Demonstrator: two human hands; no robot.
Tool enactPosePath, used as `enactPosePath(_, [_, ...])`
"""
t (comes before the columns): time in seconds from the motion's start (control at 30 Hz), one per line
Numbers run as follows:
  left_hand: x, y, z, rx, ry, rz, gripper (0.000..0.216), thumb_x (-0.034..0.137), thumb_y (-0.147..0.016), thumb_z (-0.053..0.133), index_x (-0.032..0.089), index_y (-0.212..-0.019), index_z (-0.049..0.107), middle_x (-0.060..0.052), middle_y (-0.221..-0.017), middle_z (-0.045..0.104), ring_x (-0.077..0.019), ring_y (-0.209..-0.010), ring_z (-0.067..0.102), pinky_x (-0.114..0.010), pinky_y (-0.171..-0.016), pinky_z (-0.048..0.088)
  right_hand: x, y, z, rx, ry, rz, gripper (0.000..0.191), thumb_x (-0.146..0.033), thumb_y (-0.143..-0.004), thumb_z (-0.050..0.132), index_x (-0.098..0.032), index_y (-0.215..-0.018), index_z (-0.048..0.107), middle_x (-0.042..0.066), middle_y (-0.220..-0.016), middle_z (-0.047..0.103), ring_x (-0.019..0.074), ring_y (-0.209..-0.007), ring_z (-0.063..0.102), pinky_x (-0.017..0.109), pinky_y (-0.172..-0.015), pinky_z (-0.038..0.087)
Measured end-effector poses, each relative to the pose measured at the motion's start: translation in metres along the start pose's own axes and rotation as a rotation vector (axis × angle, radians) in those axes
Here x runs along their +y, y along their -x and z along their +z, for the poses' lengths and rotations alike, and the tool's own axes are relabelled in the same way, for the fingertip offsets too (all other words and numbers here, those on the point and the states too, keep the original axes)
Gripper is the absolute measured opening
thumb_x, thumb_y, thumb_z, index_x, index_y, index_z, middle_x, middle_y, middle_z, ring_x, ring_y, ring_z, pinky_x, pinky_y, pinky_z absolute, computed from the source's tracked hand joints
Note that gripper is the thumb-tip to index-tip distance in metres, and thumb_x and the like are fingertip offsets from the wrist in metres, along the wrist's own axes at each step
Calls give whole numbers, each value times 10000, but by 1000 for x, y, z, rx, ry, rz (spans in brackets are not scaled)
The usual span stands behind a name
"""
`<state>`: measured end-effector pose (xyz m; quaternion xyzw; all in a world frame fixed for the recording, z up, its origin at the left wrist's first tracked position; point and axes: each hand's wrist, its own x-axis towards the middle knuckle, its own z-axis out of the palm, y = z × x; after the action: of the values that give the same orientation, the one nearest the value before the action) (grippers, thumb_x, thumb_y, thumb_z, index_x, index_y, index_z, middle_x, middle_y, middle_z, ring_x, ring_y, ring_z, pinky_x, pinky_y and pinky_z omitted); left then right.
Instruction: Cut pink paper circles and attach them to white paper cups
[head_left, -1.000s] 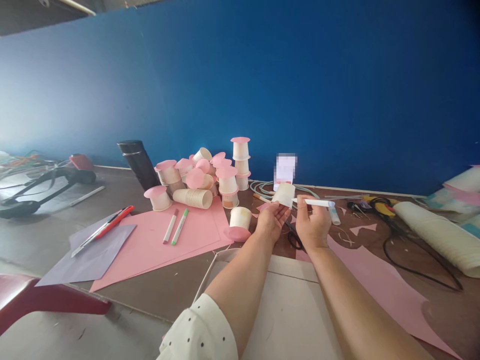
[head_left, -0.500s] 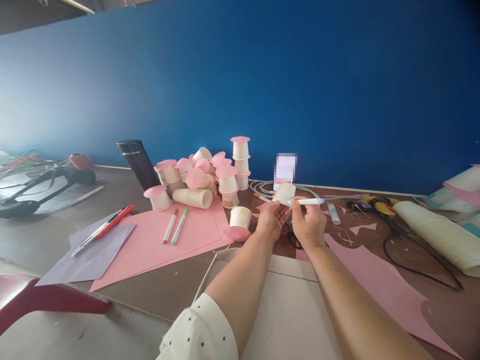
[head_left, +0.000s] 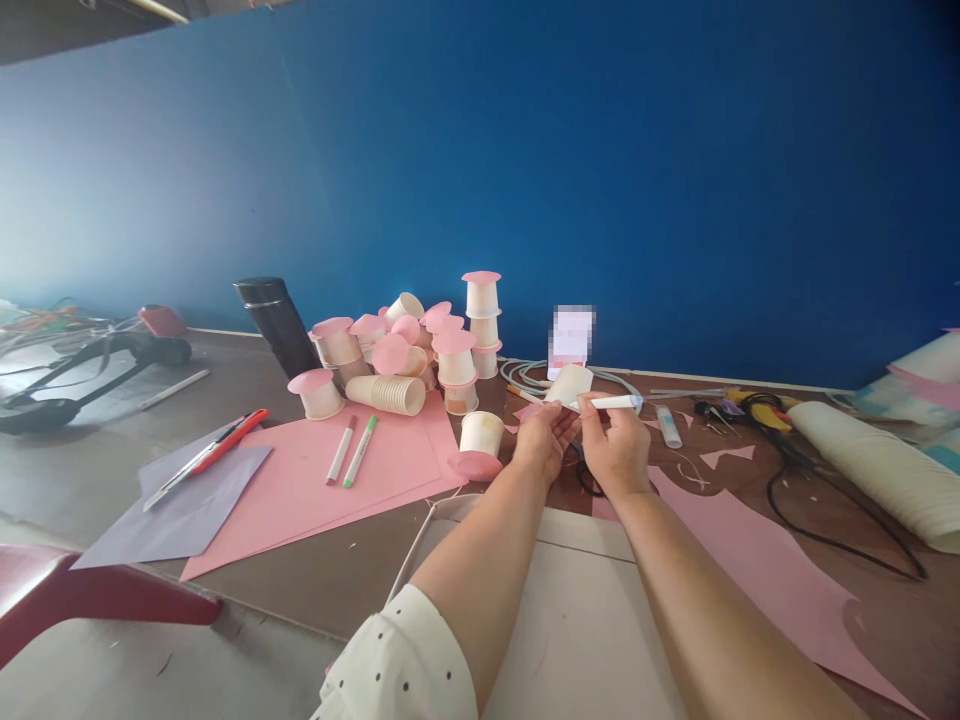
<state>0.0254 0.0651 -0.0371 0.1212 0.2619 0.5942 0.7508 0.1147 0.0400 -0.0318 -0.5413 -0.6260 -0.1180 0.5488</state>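
My left hand (head_left: pixel 544 438) holds a white paper cup (head_left: pixel 570 384), tilted, with its fingers under and around the near side. Pinched in my right hand (head_left: pixel 616 445) is a white marker (head_left: pixel 613 402); its tip end points left at the cup, and whether it touches is too small to tell. Left of my hands, a paper cup (head_left: pixel 480 434) rests on a pink paper disc (head_left: pixel 475 466). Beyond stand several cups capped with pink discs, among them a tall stack (head_left: pixel 482 328). A nested row of cups (head_left: pixel 385 394) lies on its side.
Pink sheets (head_left: pixel 300 490) carry two markers (head_left: pixel 351 452). A red utility knife (head_left: pixel 210 455) lies on purple paper (head_left: pixel 217 515). Behind stands a black flask (head_left: pixel 276 328). A phone (head_left: pixel 571 340) leans by the blue wall. Right are a glue stick (head_left: pixel 667 426), cables and a long cup stack (head_left: pixel 874 470).
My right hand and the marker have shifted very slightly left against the cup. My left hand keeps its hold, and the things on the table stay put.
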Motion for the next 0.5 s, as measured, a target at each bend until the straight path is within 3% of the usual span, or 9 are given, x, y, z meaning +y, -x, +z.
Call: enactPosePath(0.5, [-5, -3, -2, -47, -89, 12, 41, 109, -785, 581, 108, -788, 622, -78, -751, 658, -143, -716, 648, -282, -788, 524, -1, -1, 0, -28, -4, 14, 220, -337, -876, 537, -185, -905, 692, 77, -871, 721, 215, -826, 656, 301, -772, 475])
